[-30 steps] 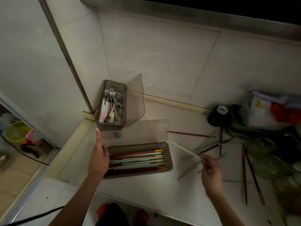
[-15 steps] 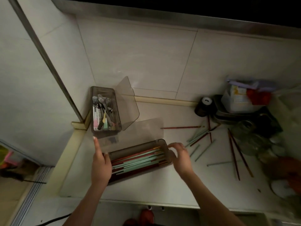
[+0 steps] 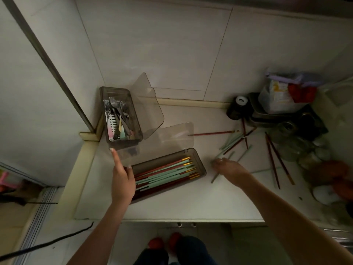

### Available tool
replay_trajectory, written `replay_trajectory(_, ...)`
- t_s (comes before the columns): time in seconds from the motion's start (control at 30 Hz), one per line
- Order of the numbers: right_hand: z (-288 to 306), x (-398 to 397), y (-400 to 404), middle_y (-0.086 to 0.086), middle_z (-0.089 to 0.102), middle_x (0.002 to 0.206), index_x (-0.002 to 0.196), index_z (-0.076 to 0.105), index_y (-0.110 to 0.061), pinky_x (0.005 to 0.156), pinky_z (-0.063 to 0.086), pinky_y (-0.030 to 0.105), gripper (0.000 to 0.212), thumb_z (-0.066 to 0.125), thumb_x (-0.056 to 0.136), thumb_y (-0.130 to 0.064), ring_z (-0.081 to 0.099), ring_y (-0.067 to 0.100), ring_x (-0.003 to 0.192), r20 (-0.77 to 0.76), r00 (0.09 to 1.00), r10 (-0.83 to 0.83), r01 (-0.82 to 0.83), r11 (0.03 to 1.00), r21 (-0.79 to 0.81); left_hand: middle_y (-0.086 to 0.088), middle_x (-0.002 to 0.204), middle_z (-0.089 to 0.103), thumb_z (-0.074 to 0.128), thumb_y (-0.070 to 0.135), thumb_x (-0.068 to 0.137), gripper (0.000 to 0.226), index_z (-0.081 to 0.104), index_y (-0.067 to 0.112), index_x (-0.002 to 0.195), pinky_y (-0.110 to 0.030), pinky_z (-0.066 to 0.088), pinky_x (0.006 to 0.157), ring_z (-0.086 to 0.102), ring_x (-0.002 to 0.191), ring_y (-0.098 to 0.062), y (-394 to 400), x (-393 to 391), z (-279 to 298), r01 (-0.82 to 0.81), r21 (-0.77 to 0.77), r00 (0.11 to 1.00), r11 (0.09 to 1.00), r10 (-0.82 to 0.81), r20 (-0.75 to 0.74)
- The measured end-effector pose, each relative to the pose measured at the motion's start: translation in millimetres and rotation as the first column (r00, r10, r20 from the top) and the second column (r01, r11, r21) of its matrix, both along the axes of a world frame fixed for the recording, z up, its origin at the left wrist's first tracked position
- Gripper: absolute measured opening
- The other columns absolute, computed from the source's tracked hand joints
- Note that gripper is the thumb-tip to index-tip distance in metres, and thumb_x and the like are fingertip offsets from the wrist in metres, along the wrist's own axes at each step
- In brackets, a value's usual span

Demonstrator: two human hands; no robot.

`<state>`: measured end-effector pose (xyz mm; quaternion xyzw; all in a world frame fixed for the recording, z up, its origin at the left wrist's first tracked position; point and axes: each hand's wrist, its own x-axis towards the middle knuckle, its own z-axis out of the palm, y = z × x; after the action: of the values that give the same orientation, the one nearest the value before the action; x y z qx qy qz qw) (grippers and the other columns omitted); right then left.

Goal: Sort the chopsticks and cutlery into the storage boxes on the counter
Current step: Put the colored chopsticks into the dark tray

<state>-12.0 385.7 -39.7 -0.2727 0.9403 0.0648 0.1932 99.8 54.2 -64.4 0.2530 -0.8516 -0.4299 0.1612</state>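
While the left hand (image 3: 122,180) steadies the chopstick box (image 3: 168,174), thumb on its near-left rim, the nearer right hand (image 3: 228,167), blurred, grip unclear, reaches the loose green chopsticks (image 3: 232,139) fanned diagonally toward the table's (image 3: 191,205) back-right corner.

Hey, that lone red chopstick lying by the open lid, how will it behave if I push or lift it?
The red chopstick looks thin and straight: probably stiff and light. Lying flat on the smooth counter, it would likely slide or roll.
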Motion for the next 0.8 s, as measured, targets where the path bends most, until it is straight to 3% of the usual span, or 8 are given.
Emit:
replay_trajectory(0.2,0,-8,1,0.012,0.044,0.14,0.135,0.045,-0.013,0.103,0.034,0.038,0.042,0.04,0.095,-0.005,0.044,0.03,0.124,-0.089,0.969,0.232,-0.223,0.97,0.099,-0.022,0.108,0.054,0.04,0.012,0.098,0.079,-0.017,0.043,0.144,-0.03,0.037,0.054,0.05,0.06,-0.023,4,2,3,-0.024,-0.013,1.0,1.0,0.024,0.015)
replay_trajectory(0.27,0,-9,-2,0.014,0.058,0.122,0.123,0.054,-0.011,0.094,0.043,0.04,0.042,0.053,0.083,0.001,0.057,0.032,0.109,-0.204,0.946,0.251,-0.253,0.967,0.016,-0.02,0.104,0.054,0.041,0.012,0.098,0.081,-0.018,0.044,0.143,-0.028,0.035,0.052,0.05,0.058,-0.021,3,0,2,-0.033,-0.014,0.999,0.999,0.034,0.026)
replay_trajectory(0.37,8,-10,-7,0.006,0.064,0.086,0.099,0.051,-0.019,0.073,0.053,0.035,0.038,0.051,0.065,-0.002,0.064,0.027,0.075,-0.38,0.915,0.131,-0.199,0.969,-0.144,-0.017,0.091,0.054,0.042,0.01,0.098,0.081,-0.016,0.041,0.145,-0.026,0.032,0.048,0.048,0.055,-0.021,2,-1,5,-0.021,-0.013,0.999,1.0,0.021,0.037)
replay_trajectory(0.43,19,-8,-9,0.007,0.063,0.088,0.099,0.05,-0.018,0.075,0.052,0.036,0.041,0.032,0.065,-0.004,0.062,0.028,0.077,-0.449,0.893,0.024,-0.153,0.955,-0.254,-0.016,0.088,0.052,0.043,0.01,0.098,0.079,-0.013,0.037,0.147,-0.023,0.031,0.047,0.048,0.055,-0.021,4,0,7,-0.02,-0.01,0.999,1.0,0.021,0.042)
replay_trajectory(0.5,28,-6,-18,0.01,0.064,0.094,0.103,0.054,-0.014,0.075,0.052,0.036,0.041,0.037,0.067,-0.002,0.062,0.03,0.083,-0.514,0.858,-0.012,-0.179,0.93,-0.321,-0.014,0.089,0.051,0.043,0.01,0.098,0.079,-0.013,0.037,0.147,-0.023,0.031,0.047,0.048,0.055,-0.02,4,1,7,-0.017,-0.008,0.999,1.0,0.017,0.046)
replay_trajectory(0.67,35,14,-88,0.004,0.063,0.092,0.103,0.054,-0.02,0.075,0.047,0.027,0.044,0.071,0.067,-0.002,0.06,0.025,0.084,-0.438,0.893,0.107,-0.331,0.814,-0.477,-0.015,0.084,0.049,0.044,0.01,0.097,0.079,-0.012,0.036,0.147,-0.022,0.028,0.047,0.045,0.054,-0.015,5,0,7,-0.034,-0.028,0.998,0.999,0.035,0.058)
replay_trajectory(0.73,28,26,-120,0.006,0.063,0.096,0.105,0.057,-0.018,0.073,0.044,0.025,0.045,0.068,0.067,0.004,0.06,0.026,0.087,-0.323,0.925,0.2,-0.348,0.788,-0.508,-0.013,0.087,0.05,0.045,0.01,0.097,0.079,-0.011,0.033,0.148,-0.02,0.029,0.048,0.046,0.055,-0.013,5,0,7,-0.03,-0.036,0.998,0.999,0.032,0.057)
replay_trajectory(0.8,22,29,-135,0.007,0.061,0.11,0.11,0.059,-0.017,0.077,0.044,0.025,0.041,0.057,0.076,0.005,0.059,0.026,0.096,-0.139,0.977,0.162,-0.213,0.794,-0.57,-0.012,0.087,0.051,0.045,0.01,0.097,0.079,-0.01,0.032,0.149,-0.019,0.03,0.048,0.046,0.056,-0.012,5,0,8,-0.031,-0.04,0.998,0.999,0.034,0.061)
